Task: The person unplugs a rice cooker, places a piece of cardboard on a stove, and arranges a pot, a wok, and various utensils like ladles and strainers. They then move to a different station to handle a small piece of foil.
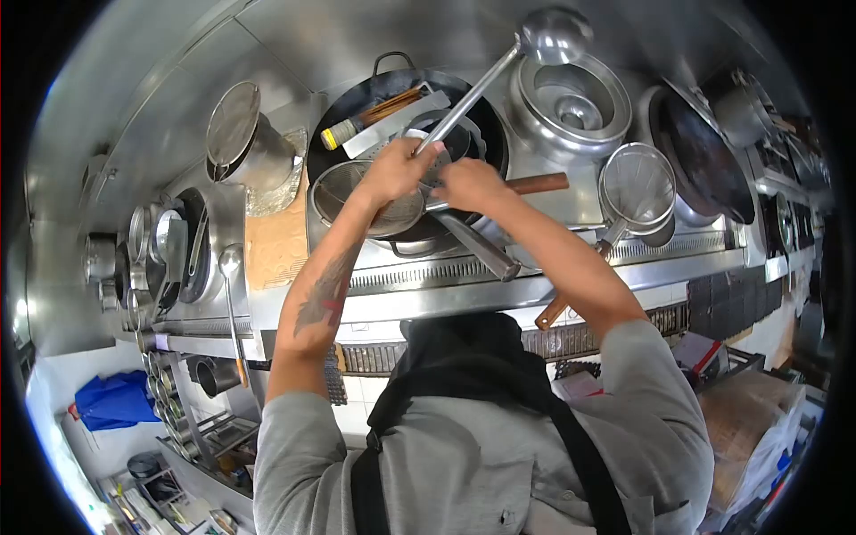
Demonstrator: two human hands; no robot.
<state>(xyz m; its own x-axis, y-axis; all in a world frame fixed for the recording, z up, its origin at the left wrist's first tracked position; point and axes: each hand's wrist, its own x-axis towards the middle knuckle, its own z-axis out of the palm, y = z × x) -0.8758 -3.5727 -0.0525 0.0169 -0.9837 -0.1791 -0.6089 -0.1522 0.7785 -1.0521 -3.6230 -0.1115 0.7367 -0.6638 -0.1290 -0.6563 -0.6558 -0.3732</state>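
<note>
My left hand (394,169) is closed round the handle of a steel ladle (555,37), whose bowl points up toward the back wall. Just right of it, my right hand (473,185) has its fingers curled beside the utensils; what they grip is too small to make out. Both hands are over a large black wok (343,111). In and across the wok lie a round mesh strainer (370,196), a yellow-capped bottle (343,134), a metal piece (397,120) and several handles, one of them wooden (539,184).
A steel pot (571,102) and a wire strainer (637,183) stand to the right, with a dark wok (700,156) beyond. On the left are a tall container (263,156) with a sieve, cardboard (276,245) and a long ladle (231,261). The counter's metal edge (535,290) runs in front.
</note>
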